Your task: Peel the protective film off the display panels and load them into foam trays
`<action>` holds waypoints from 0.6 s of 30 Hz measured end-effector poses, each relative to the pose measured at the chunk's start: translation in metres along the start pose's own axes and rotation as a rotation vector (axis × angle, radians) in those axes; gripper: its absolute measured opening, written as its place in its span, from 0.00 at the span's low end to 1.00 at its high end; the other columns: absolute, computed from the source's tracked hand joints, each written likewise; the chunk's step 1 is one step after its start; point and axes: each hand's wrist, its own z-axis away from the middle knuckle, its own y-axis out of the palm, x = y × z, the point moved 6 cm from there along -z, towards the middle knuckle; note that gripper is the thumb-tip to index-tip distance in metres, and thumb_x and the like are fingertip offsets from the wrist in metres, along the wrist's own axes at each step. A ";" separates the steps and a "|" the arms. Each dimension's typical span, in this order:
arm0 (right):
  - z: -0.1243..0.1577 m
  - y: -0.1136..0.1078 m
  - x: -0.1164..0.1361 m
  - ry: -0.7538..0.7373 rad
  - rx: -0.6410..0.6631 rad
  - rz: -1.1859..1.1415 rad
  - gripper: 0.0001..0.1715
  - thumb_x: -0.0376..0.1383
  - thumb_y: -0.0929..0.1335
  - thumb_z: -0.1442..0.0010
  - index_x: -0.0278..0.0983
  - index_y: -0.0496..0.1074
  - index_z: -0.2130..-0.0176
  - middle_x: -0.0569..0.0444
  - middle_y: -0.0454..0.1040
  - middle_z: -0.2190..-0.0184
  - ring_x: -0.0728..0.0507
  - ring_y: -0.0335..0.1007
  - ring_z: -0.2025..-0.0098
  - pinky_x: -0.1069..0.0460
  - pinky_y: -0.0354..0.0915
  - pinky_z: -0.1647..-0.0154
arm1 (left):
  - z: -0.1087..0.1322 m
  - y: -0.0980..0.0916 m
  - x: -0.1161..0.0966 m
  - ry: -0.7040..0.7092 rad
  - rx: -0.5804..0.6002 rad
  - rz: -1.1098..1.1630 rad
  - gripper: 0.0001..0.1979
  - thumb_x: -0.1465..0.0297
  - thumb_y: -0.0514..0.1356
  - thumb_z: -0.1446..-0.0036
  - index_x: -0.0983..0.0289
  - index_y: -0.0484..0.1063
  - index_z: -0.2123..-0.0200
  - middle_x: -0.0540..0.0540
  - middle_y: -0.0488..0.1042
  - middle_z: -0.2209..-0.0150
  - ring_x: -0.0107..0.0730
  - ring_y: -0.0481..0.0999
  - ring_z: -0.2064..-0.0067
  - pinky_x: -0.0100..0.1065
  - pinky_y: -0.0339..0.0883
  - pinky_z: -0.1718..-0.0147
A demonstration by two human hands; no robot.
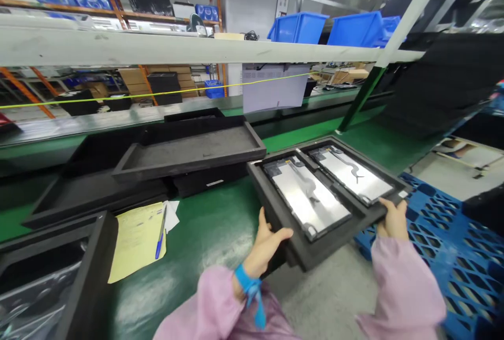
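Note:
A black foam tray [275, 201] is held between my two hands, tilted and partly past the front edge of the green bench. Two flat metal-backed display panels [315, 198] lie side by side in its compartments, a dark flex cable showing on each back. My left hand [265, 245] grips the tray's near left corner, thumb over the rim, with a blue band [248, 285] round that wrist. At the near right corner my right hand [394, 219] clasps the rim. Fingers under the tray are hidden on both hands.
Empty black foam trays [192, 146] are stacked on the green bench [212, 224] at left. A yellow paper [136, 240] with a blue pen [160, 240] lies nearer. Blue bins [299, 28] stand on the shelf above. A blue plastic pallet [444, 240] is on the floor at right.

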 end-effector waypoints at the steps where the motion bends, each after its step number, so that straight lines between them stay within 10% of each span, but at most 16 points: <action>1: 0.020 -0.004 -0.010 0.077 -0.024 -0.067 0.21 0.42 0.66 0.35 0.33 0.63 0.48 0.48 0.67 0.57 0.48 0.67 0.60 0.52 0.70 0.60 | 0.019 -0.019 0.007 -0.019 -0.038 -0.025 0.56 0.62 0.64 0.55 0.64 0.29 0.32 0.66 0.63 0.45 0.43 0.72 0.51 0.42 0.62 0.49; 5: 0.129 -0.015 -0.022 0.196 -0.079 -0.273 0.51 0.44 0.75 0.58 0.42 0.53 0.40 0.52 0.63 0.47 0.46 0.63 0.49 0.48 0.64 0.43 | 0.088 -0.092 0.018 0.082 -0.275 -0.069 0.48 0.55 0.61 0.52 0.60 0.42 0.32 0.61 0.64 0.42 0.47 0.67 0.43 0.41 0.62 0.46; 10: 0.242 -0.009 -0.014 0.333 -0.002 -0.342 0.63 0.38 0.76 0.60 0.49 0.44 0.35 0.53 0.58 0.43 0.46 0.62 0.47 0.42 0.59 0.40 | 0.165 -0.160 0.027 0.178 -0.696 -0.084 0.38 0.52 0.61 0.51 0.57 0.58 0.39 0.51 0.58 0.35 0.46 0.51 0.32 0.39 0.50 0.36; 18: 0.286 -0.002 -0.008 0.465 0.080 -0.438 0.68 0.28 0.75 0.63 0.53 0.40 0.34 0.53 0.58 0.42 0.49 0.63 0.49 0.60 0.69 0.59 | 0.208 -0.188 0.049 0.221 -0.855 -0.062 0.38 0.53 0.59 0.50 0.61 0.57 0.38 0.54 0.54 0.33 0.47 0.50 0.32 0.42 0.38 0.33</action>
